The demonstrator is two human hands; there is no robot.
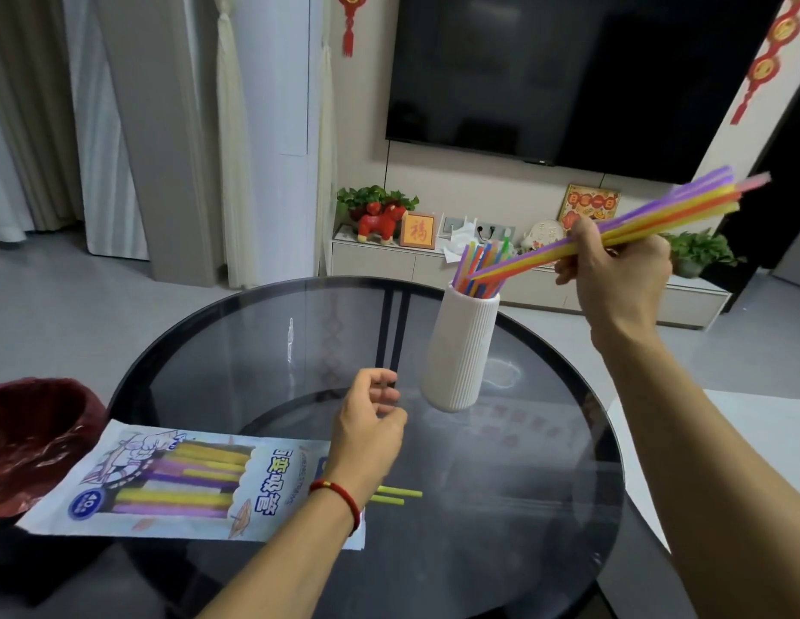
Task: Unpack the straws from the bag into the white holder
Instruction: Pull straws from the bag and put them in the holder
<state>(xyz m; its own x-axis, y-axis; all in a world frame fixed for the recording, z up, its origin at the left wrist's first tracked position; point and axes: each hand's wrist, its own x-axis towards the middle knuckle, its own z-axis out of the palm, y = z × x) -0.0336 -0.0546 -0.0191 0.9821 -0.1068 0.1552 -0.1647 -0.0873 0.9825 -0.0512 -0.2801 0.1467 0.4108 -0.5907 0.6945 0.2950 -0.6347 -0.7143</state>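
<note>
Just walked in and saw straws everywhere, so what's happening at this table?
A person is moving straws from a bag into a white holder on the glass table. The right hand grips a bundle of colored straws, its lower ends at the holder's mouth, where other straws already stand. The left hand hovers empty over the bag, which still holds some.

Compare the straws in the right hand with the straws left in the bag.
The bundle of straws gripped in the right hand is held in the air, slanted, with its lower tips at the mouth of the white holder; the straws in the bag lie flat on the glass table. The held bundle shows purple, yellow, orange and pink; the bagged ones show only yellow and purple. Both are long, thin, colourful straws.
</note>
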